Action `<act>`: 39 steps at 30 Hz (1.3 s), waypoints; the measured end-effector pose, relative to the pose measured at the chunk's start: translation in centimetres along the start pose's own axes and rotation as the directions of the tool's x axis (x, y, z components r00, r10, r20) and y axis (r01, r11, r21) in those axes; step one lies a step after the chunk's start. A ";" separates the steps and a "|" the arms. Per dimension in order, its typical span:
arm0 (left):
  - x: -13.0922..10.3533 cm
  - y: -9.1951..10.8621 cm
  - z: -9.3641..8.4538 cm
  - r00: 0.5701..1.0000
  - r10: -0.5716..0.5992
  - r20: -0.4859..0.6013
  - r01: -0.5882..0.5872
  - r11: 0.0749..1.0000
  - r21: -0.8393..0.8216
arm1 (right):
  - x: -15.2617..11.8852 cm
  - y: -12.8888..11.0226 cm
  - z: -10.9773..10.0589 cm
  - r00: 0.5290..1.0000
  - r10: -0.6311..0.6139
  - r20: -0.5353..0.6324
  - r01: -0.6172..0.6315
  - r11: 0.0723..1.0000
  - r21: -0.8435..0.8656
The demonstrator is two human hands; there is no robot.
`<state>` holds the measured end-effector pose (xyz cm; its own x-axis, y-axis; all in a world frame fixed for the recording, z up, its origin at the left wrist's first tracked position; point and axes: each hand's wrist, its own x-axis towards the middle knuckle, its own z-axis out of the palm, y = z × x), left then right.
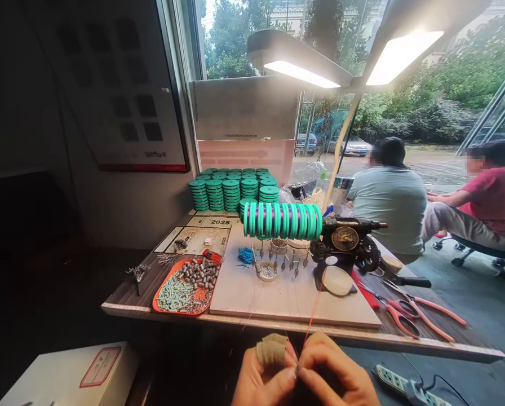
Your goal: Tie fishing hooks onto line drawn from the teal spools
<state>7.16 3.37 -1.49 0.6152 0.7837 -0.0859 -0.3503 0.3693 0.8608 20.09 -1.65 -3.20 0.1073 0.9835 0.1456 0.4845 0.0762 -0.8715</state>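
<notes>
A thin orange-red line (313,312) is slanting tautly past the table's (459,341) edge into the right hand (335,372), which is pinching it; the left hand (266,372), wearing a tan cloth wrap (271,349), is pinching alongside, its contents hidden. Beyond, smooth green ring spools (282,221) are flanking a dark metal winder (364,255); an orange tray (202,295) is holding dull cylinders (202,273).

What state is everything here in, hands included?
Left hand: pinching a tiny, unclear item
Right hand: pinching there too
Orange line: straight, running up from the right hand
Desk lamp: lit
Rear green spools: stacked
Front green spools: in a row on geared winder
Orange tray: filled
Pliers: handles apart
Power strip: plug inserted
</notes>
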 end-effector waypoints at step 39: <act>-0.4 1.3 0.6 0.991 0.114 -0.074 -0.056 0.842 0.536 | 2.2 -4.1 -4.9 0.724 -0.665 0.184 0.575 0.434 -0.693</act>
<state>6.87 3.21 0.00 0.5173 0.8554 -0.0246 0.0488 -0.0008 0.9988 22.63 -0.62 2.98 -0.4043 0.6912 0.5990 0.8740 0.4850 0.0301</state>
